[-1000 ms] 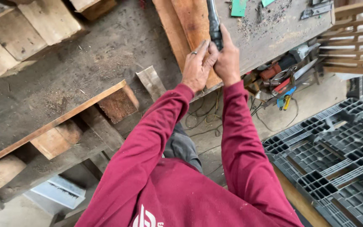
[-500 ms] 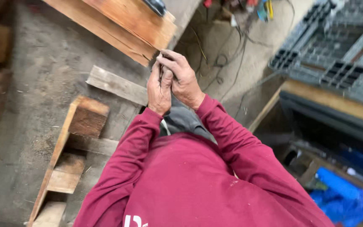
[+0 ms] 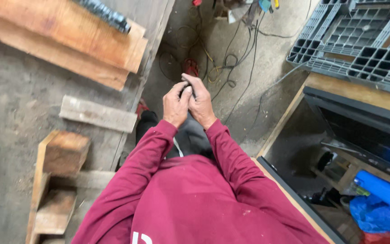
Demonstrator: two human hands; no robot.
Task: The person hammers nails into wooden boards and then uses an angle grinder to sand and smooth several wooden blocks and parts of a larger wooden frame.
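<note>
On the dusty workbench at left, the stacked planks [image 3: 68,40] and the dark tool [image 3: 102,13] now lie untouched; both hands have come off them and drawn in toward the body. Left hand [image 3: 175,105] and right hand [image 3: 200,101] press together, fingers curled around a small dark object [image 3: 187,91], mostly hidden, impossible to identify.

Your left hand [image 3: 175,105] and right hand [image 3: 200,101] meet, touching, in front of your chest, closed around a small dark object [image 3: 186,91] between them. To their left lies the dusty grey workbench [image 3: 19,113], with two stacked orange wooden boards [image 3: 64,40] at its far end and a short pale wood offcut [image 3: 98,114] nearer you. Beyond your hands, tangled black cables [image 3: 231,58] lie on the floor; a grey plastic grid pallet [image 3: 357,40] sits far right.
</note>
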